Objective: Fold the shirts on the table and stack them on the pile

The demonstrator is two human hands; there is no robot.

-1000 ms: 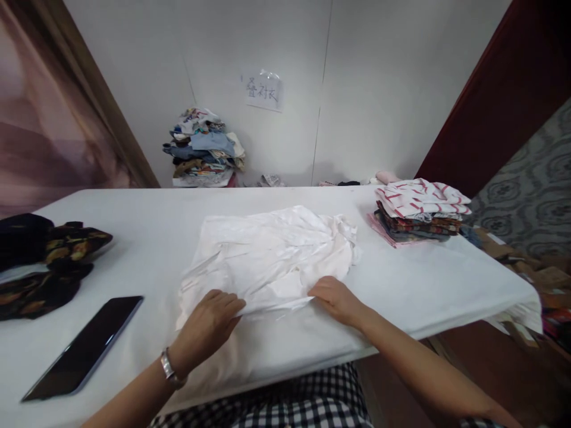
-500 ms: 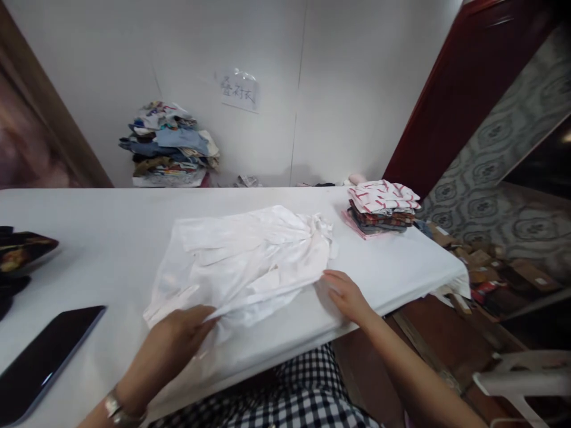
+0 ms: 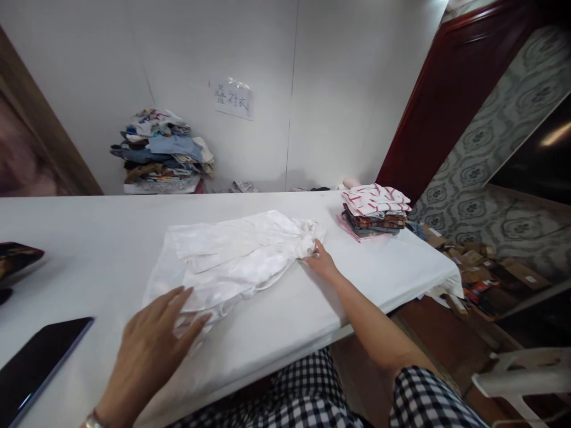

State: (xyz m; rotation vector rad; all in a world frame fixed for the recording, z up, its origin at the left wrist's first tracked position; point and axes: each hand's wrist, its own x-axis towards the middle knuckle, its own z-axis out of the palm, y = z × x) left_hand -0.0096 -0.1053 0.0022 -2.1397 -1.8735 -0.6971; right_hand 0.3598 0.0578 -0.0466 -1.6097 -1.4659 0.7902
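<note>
A white, thin garment (image 3: pixel 241 249) lies gathered on the white-covered table (image 3: pixel 111 238), its bunched collar end toward the right. My right hand (image 3: pixel 320 263) pinches its near edge close to that bunched end. Over the lower left part of the cloth, my left hand (image 3: pixel 156 333) is spread with thumb and fingers apart; it grips nothing. Whether its fingertips touch the cloth I cannot tell.
A stack of folded clothes (image 3: pixel 375 211) sits at the table's right end. A phone (image 3: pixel 40 368) lies at the left, near a dark patterned item (image 3: pixel 18 258). Behind the table rises a clothes pile (image 3: pixel 163 151). A white chair (image 3: pixel 526 380) stands lower right.
My left hand has let go of the garment's near edge and opened. My right hand has moved up and left to the bunched end. The near edge is now drawn in, away from me.
</note>
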